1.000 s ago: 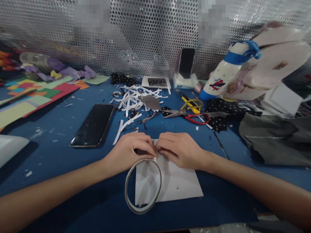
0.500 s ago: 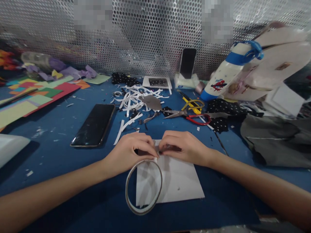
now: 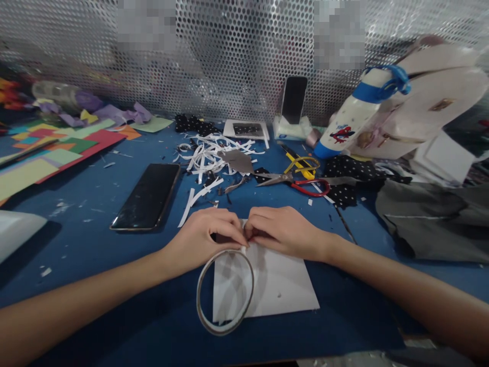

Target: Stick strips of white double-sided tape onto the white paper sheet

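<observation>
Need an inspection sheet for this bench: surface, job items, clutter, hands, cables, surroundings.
Surface: blue table, scattered with small scraps.
Job items: white sheet lying flat under the hands; pale ring, possibly a tape roll, at the sheet's left side.
Clutter: white strips piled beyond the hands; scissors, blades apart; black phone lying flat; coloured papers far left.
Hands: left hand and right hand meet at the sheet's far part, fingertips close together; exact grip hidden.
Cables: nothing seen.
Surroundings: perforated silvery screen behind; tilted bottle and pale bag at right.
</observation>
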